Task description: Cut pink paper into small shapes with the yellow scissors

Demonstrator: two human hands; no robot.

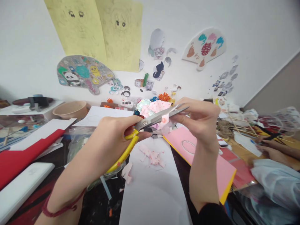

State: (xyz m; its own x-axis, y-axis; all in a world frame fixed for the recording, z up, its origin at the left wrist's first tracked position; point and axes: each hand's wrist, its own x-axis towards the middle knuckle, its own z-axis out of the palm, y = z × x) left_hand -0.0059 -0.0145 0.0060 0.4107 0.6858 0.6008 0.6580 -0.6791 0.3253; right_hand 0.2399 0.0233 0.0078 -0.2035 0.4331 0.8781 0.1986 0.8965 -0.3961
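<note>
My left hand (112,134) is closed around the yellow-handled scissors (154,118), their blades pointing right and slightly parted. The fingers of my right hand (201,118) pinch a small pink patterned paper piece (165,120) close to the blades. How far it lies between them I cannot tell. Behind the scissors sits a crumpled pink dotted paper (157,107). Below my hands, pink scraps (152,156) lie on a long white sheet (154,197).
A pink card (211,159) with a yellow edge lies at right. On the left are a red strip (30,159), a white box (28,184) and a tan bowl (70,109). Another person's hand (274,153) works at far right. A wall with drawings rises behind.
</note>
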